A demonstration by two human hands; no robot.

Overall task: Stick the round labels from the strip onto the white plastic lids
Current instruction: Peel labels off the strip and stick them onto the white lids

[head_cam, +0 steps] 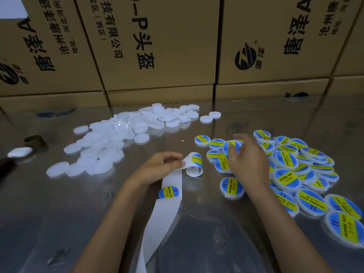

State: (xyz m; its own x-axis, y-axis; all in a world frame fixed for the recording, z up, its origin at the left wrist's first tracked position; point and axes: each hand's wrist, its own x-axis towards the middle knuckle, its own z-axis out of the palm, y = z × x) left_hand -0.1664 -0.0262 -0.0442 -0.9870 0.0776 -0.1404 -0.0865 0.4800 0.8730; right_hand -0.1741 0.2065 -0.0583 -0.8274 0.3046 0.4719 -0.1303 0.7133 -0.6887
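The strip [167, 196] is pinched near its curled end by the left hand [159, 166], thumb and fingers closed on the backing paper, with a label showing on the curl [197, 159] and another lower down [169, 192]. The right hand [246, 160] is curled over a labelled lid [231, 147] at the near edge of the finished heap [295, 170] on the right; whether it is gripped or only touched cannot be told. The unlabelled white lids [110, 146] are piled to the far left on the table [197, 233]. The finished lid is best released well clear of the strip. The backing should be bent sharply so the next label lifts at its edge, then a blank lid fetched and the label centred before it is pressed flat.
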